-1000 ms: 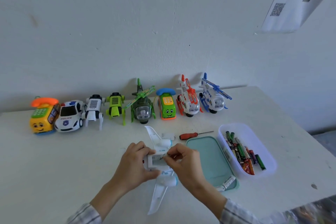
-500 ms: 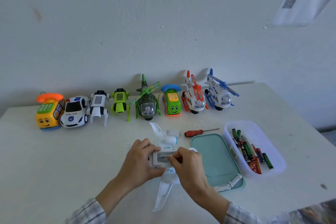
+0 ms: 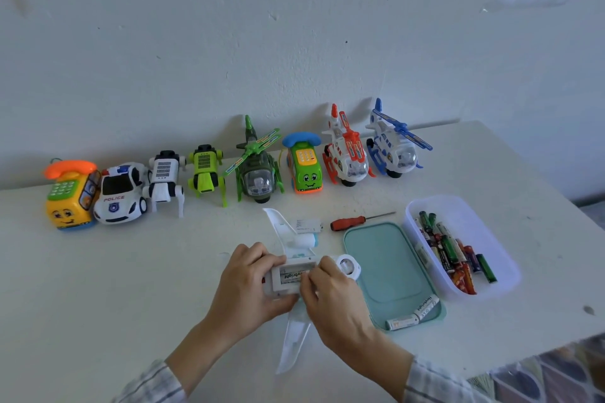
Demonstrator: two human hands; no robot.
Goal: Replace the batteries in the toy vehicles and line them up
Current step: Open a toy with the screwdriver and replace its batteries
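The toy airplane lies belly-up on the white table, caught between both hands, with its battery bay facing the ceiling. The left hand curls round the left end of the body and steadies it. The right hand has its fingertips pinched down onto the right end of a white battery that sits in the open bay. That battery's long axis runs straight across from one hand to the other, along the fuselage, while the wings stick out away from and toward the person. So the right fingers are the ones already on it (the left only braces), and I'd judge the next push has to go down and toward the left hand to seat the cell.

Just beyond the fingers, past the far wing, lies the small white bay cover, and to its right the red screwdriver. To the right of the right hand sits a teal lid with two white batteries at its near edge. Further right is a clear tub of mixed batteries.

Along the wall, well beyond both hands, eight toys stand in a row, from the yellow phone car to the blue helicopter. The plaster wall is pale and scuffed.
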